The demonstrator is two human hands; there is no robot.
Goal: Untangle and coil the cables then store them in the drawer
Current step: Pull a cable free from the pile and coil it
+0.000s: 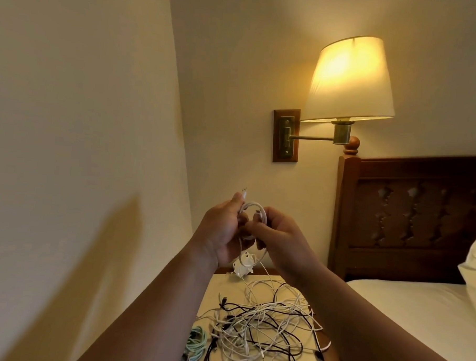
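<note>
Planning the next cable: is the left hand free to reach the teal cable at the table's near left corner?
Probably not yet. The left hand and right hand both grip the white cable being coiled. The path down to the teal cable looks unobstructed.

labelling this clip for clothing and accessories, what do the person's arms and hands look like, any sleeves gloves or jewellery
Both forearms are bare as far as the frame shows, with no sleeve edge in view. The left hand and the right hand are bare too: no gloves. No watch, bracelet or band shows at either wrist, and no ring can be made out on the fingers that are visible. No markings show.
</note>
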